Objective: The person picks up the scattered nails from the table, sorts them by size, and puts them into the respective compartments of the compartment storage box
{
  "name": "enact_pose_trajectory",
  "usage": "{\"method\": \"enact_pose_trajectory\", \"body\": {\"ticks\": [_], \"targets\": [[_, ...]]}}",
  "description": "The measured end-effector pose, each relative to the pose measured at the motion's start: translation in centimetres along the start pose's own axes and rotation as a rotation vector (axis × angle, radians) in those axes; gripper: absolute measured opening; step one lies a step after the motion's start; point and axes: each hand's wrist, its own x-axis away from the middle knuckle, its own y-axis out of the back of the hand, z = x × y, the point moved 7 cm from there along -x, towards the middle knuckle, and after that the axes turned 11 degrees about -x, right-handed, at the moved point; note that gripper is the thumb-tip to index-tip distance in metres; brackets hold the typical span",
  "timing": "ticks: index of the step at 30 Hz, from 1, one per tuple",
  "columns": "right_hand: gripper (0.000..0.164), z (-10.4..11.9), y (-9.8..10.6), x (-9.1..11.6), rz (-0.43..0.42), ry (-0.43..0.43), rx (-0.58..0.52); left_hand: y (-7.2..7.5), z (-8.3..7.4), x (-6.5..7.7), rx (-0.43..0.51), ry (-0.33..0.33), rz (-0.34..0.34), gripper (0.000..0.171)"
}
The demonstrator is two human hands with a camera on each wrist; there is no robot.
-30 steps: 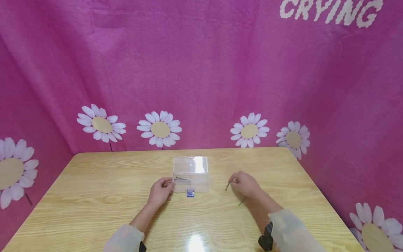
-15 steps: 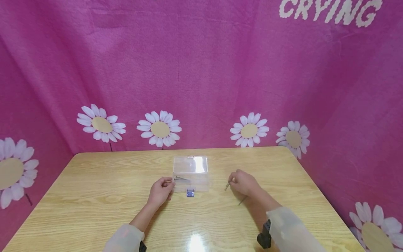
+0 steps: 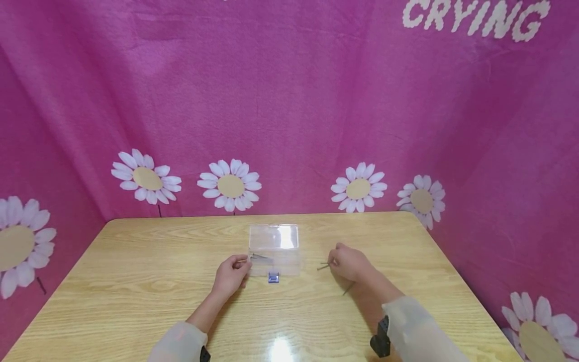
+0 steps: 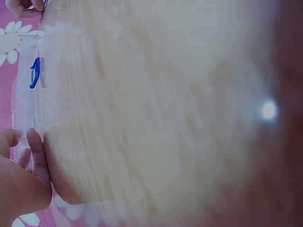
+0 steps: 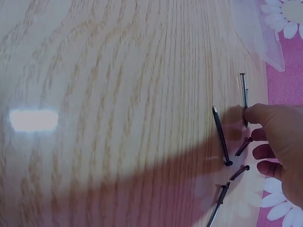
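In the head view, my left hand (image 3: 229, 277) rests relaxed against the left end of the open clear box (image 3: 274, 249); my right hand (image 3: 352, 263), apart from it, pinches a nail (image 3: 323, 267), perhaps two, since blur hides the count. The left wrist view shows the blue latch (image 4: 34, 73) beyond the left hand. On the right wrist, loose nails (image 5: 221, 135) lie near; I'd pinch firmly mid-shank to stop swivelling. Against half a second ago, the pinched nail points more toward the box.
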Motion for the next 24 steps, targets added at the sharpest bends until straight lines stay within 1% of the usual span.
{"method": "enact_pose_trajectory", "body": {"ticks": [2, 5, 8, 10, 15, 17, 20, 24], "targets": [[0.01, 0.1, 0.0, 0.0, 0.002, 0.0, 0.006, 0.1, 0.0, 0.0, 0.001, -0.005, -0.003, 0.032], [0.007, 0.1, -0.1, 0.0, 0.017, -0.022, 0.003, 0.1, 0.1, -0.2, 0.003, -0.005, -0.004, 0.032], [0.006, -0.1, -0.3, 0.1, 0.036, -0.048, -0.012, 0.1, 0.2, -0.2, 0.003, -0.002, -0.002, 0.032], [0.005, -0.2, -0.4, 0.2, 0.035, -0.053, -0.023, 0.1, 0.1, -0.2, -0.003, -0.008, -0.003, 0.032], [0.005, -0.6, -0.5, 0.1, 0.014, -0.076, -0.091, 0.1, 0.0, -0.1, -0.007, -0.008, -0.006, 0.032], [0.004, -0.8, -0.6, 0.1, 0.008, -0.097, -0.129, 0.1, 0.1, -0.1, -0.003, -0.003, -0.005, 0.032], [0.003, -1.1, -0.7, 0.2, 0.004, -0.131, -0.187, 0.1, 0.0, -0.1, -0.004, -0.014, -0.005, 0.032], [0.003, -1.1, -0.6, 0.2, 0.005, -0.156, -0.247, 0.1, 0.1, -0.2, 0.0, -0.012, -0.005, 0.032]]}}
